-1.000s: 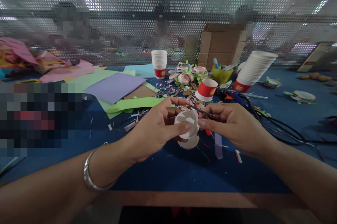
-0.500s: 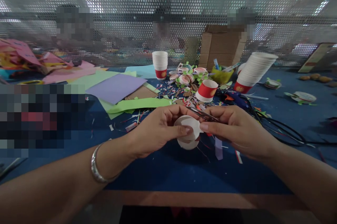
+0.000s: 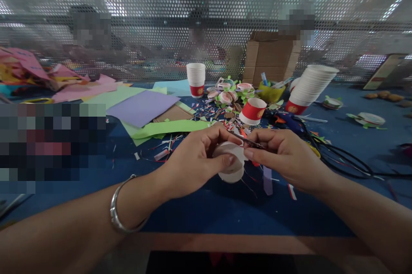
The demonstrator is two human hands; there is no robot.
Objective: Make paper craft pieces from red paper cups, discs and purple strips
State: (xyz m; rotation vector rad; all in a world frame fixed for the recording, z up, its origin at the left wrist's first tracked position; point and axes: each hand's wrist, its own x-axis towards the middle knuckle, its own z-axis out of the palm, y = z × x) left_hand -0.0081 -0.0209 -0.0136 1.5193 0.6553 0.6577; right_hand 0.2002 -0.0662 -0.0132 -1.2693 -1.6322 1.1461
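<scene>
My left hand is closed on a white paper cup, thumb laid across its cut rim, over the blue table. A metal bangle sits on that wrist. My right hand is closed on small scissors, whose blades meet the cup's upper edge. The two hands touch at the cup. Most of the cup is hidden behind my fingers.
Coloured paper sheets lie at left. A red-and-white cup, a cup stack, a leaning tall stack, paper flowers, scraps and black cables lie beyond. A perforated screen stands behind, with people past it.
Both hands have dropped slightly and the cup has turned a little in my left hand; the scissors stay at its rim.
</scene>
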